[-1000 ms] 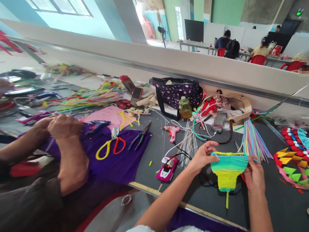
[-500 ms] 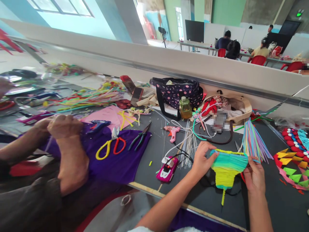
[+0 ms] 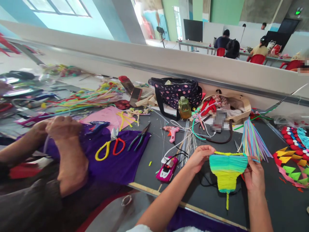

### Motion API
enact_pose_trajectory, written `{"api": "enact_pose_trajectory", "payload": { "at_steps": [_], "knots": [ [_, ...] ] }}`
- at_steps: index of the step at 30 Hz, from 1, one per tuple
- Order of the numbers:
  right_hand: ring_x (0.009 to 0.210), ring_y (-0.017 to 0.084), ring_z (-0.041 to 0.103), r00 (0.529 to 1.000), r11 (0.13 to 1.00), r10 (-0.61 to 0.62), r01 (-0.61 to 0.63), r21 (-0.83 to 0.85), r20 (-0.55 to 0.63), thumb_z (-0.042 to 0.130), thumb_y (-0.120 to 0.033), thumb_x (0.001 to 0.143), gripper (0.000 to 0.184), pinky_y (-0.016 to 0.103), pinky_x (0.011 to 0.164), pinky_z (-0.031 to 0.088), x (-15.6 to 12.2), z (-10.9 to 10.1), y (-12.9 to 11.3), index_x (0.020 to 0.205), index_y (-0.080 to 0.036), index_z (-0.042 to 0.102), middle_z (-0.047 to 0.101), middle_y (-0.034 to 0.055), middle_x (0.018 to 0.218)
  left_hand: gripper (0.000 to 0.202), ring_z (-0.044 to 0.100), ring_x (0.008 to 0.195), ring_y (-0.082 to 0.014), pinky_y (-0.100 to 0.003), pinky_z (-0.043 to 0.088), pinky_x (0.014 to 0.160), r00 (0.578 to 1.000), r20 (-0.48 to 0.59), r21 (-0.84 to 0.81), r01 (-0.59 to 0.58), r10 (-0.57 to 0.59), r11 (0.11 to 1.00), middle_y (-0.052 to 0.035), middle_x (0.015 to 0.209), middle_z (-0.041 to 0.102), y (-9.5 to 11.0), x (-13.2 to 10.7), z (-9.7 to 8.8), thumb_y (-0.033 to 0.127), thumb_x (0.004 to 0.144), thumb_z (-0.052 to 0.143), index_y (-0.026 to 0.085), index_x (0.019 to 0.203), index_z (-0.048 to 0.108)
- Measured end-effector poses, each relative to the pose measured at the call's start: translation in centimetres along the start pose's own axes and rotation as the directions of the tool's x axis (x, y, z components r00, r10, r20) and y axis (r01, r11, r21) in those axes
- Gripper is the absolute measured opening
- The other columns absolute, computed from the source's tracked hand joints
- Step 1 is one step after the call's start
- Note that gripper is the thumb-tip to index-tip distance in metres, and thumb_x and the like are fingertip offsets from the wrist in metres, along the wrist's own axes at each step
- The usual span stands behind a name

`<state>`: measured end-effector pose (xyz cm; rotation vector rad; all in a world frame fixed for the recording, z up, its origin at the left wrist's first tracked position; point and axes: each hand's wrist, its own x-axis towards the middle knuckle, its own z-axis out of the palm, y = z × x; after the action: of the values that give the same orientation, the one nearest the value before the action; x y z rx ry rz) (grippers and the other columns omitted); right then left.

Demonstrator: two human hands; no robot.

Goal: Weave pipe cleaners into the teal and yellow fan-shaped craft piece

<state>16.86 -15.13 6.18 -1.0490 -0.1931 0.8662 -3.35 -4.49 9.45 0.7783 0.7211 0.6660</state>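
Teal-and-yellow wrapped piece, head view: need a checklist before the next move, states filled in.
1. Left hand on the wrapped piece: ok, at its upper left corner.
2. Right hand on it: ok, upper right corner.
3. Yellow stem clear of the table: cannot tell from this angle.
4. Area behind the piece clear: not ok, a red handle shows beside the right hand.
5. Pink glue gun hot: cannot tell.
6. Co-worker's hands clear: ok, far left.

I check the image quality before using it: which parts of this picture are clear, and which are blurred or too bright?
Head view: the teal-and-yellow piece, left hand and right hand are fairly sharp; head view: clutter at far left is soft; head view: the window at upper left is very bright.
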Motion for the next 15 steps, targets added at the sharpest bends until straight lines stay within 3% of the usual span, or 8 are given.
{"api": "enact_pose_trajectory", "payload": {
  "at_steps": [3,6,10,15],
  "knots": [
    [0.059,0.015,0.065,1.0,1.0,0.003,-0.002,0.012,-0.011,0.083,-0.028,0.059,0.034,0.029,0.061,0.055,0.0,0.1,-0.1,0.079,-0.02,0.057,0.069,-0.0017,0.07,0.031,0.052,0.06,-0.0093,-0.021,0.037,0.06,0.993,-0.039,0.07,-0.11,0.113,0.992,-0.0005,0.066,0.06,-0.5,0.1,0.1,0.038,0.063,0.078,0.013,0.074,0.063],
    [0.06,0.014,0.065,1.0,1.0,-0.008,0.008,0.019,-0.023,0.083,-0.028,0.059,0.033,0.028,0.061,0.055,-0.1,0.2,-0.2,0.078,-0.02,0.057,0.069,-0.0019,0.069,0.032,0.056,0.069,-0.0117,-0.022,0.041,0.066,0.937,-0.1,0.255,-0.3,0.334,0.919,-0.0003,0.073,0.06,-0.9,-0.1,0.4,0.035,0.068,0.075,0.015,0.089,0.061],
    [0.06,0.014,0.065,0.999,0.999,-0.024,0.025,0.031,-0.037,0.083,-0.026,0.059,0.033,0.027,0.061,0.055,-0.2,0.4,-0.3,0.078,-0.02,0.057,0.069,-0.0023,0.069,0.024,0.06,0.083,-0.0158,-0.028,0.046,0.079,0.789,-0.079,0.558,-0.472,0.61,0.683,-0.0023,0.084,0.062,-1.3,-0.6,0.4,0.026,0.074,0.069,0.018,0.093,0.056],
    [0.06,0.013,0.064,0.998,0.999,-0.031,0.033,0.037,-0.049,0.083,-0.026,0.059,0.034,0.026,0.06,0.054,-0.3,0.5,-0.4,0.078,-0.02,0.056,0.069,-0.0023,0.068,0.005,0.063,0.09,-0.0169,-0.038,0.041,0.099,0.663,0.108,0.789,-0.511,0.741,0.342,-0.0035,0.09,0.068,-1.7,-1.0,-0.1,0.023,0.084,0.059,0.02,0.087,0.06]
  ]
}}
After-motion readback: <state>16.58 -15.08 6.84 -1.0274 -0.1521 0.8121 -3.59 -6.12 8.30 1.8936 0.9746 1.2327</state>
